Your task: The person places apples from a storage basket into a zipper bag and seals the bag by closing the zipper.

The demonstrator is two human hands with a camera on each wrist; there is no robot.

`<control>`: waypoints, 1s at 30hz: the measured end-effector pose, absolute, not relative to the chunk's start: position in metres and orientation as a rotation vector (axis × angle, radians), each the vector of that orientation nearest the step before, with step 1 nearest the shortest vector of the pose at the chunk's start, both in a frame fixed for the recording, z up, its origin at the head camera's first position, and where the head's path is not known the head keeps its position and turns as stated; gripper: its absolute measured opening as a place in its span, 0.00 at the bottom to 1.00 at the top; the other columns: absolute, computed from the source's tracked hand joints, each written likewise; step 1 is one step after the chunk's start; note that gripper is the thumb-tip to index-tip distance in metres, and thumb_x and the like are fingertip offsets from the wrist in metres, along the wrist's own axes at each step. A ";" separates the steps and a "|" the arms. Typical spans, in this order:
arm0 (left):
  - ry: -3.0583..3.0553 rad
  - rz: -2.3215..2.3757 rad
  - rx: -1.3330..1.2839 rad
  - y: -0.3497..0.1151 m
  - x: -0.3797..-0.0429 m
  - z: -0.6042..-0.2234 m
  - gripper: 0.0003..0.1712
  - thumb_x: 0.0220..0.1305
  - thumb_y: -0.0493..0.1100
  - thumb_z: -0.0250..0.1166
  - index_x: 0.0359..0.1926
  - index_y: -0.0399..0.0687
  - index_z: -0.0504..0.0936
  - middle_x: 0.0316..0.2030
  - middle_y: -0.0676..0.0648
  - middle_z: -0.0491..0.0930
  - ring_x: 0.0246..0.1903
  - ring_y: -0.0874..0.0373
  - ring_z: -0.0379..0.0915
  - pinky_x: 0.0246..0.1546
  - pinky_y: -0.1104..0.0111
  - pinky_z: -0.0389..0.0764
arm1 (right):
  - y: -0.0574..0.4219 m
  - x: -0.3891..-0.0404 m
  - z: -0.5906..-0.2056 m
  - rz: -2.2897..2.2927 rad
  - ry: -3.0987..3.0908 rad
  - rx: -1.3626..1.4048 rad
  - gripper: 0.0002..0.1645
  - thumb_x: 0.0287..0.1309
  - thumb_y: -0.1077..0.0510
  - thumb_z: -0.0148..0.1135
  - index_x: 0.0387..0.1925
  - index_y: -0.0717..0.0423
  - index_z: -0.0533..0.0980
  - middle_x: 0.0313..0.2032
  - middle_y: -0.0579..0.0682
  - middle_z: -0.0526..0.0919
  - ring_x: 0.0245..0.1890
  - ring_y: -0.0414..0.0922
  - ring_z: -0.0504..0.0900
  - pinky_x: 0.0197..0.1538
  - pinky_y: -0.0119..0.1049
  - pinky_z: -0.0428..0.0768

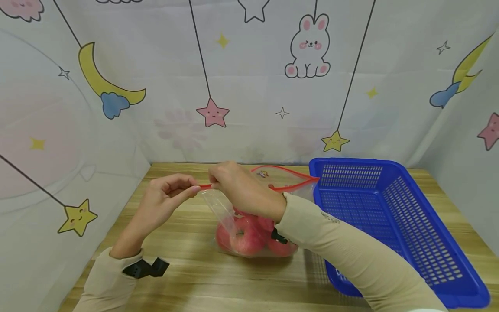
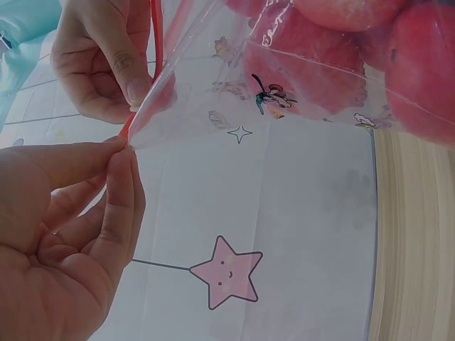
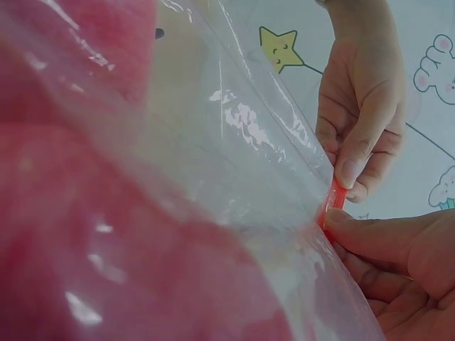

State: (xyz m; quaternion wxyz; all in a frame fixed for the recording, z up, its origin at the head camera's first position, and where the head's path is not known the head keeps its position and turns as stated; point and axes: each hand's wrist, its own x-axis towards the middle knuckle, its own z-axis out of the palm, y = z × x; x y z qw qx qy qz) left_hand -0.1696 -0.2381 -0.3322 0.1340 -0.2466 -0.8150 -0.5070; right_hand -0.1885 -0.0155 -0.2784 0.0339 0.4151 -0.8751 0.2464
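Note:
A clear zip bag [image 1: 218, 203] with a red zip strip stands on the table, holding several red apples [image 1: 247, 238]. Between thumb and fingertips, my left hand [image 1: 165, 199] pinches the left end of the strip. Close beside it, my right hand [image 1: 245, 188] pinches the same strip, its arm crossing in front of the bag. Toward the right the bag's mouth gapes, its red edges [image 1: 296, 187] spread apart. In the left wrist view, small cartoon prints [image 2: 274, 96] show on the plastic. The right wrist view has both thumbs on the red strip [image 3: 335, 202].
A blue plastic basket [image 1: 393, 173] with slotted walls stands on the right of the wooden table [image 1: 187, 277], partly behind my right sleeve. A white cloth [image 1: 249, 56] printed with stars, moons and a bunny hangs behind and at both sides.

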 end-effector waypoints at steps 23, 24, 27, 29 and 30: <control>-2.353 -1.452 -0.721 -0.238 -0.170 -0.334 0.03 0.64 0.30 0.66 0.38 0.39 0.84 0.31 0.46 0.84 0.30 0.60 0.81 0.33 0.71 0.82 | -0.012 -0.187 -0.279 0.708 -2.717 1.249 0.03 0.66 0.63 0.62 0.35 0.57 0.76 0.31 0.47 0.79 0.27 0.40 0.72 0.31 0.29 0.73; -2.351 -1.449 -0.722 -0.238 -0.170 -0.334 0.04 0.64 0.30 0.66 0.38 0.40 0.84 0.31 0.46 0.84 0.30 0.60 0.82 0.33 0.71 0.82 | -0.012 -0.187 -0.279 0.709 -2.712 1.253 0.03 0.66 0.63 0.62 0.35 0.57 0.76 0.31 0.47 0.79 0.27 0.40 0.72 0.31 0.29 0.73; -2.352 -1.446 -0.721 -0.238 -0.170 -0.335 0.04 0.64 0.30 0.66 0.38 0.40 0.84 0.31 0.48 0.84 0.30 0.60 0.81 0.32 0.70 0.83 | -0.012 -0.187 -0.280 0.711 -2.710 1.248 0.04 0.66 0.63 0.63 0.34 0.57 0.76 0.29 0.45 0.77 0.26 0.40 0.72 0.30 0.28 0.72; -2.353 -1.446 -0.720 -0.238 -0.169 -0.334 0.04 0.64 0.30 0.66 0.38 0.40 0.84 0.31 0.49 0.84 0.30 0.60 0.81 0.32 0.70 0.83 | -0.012 -0.187 -0.280 0.711 -2.710 1.246 0.04 0.66 0.63 0.63 0.34 0.57 0.76 0.28 0.45 0.76 0.26 0.40 0.72 0.29 0.28 0.72; -2.353 -1.449 -0.721 -0.238 -0.169 -0.334 0.04 0.64 0.30 0.66 0.38 0.40 0.84 0.31 0.48 0.84 0.30 0.60 0.81 0.32 0.70 0.83 | -0.012 -0.187 -0.280 0.710 -2.711 1.245 0.04 0.66 0.63 0.63 0.35 0.57 0.76 0.28 0.45 0.76 0.26 0.40 0.72 0.29 0.28 0.72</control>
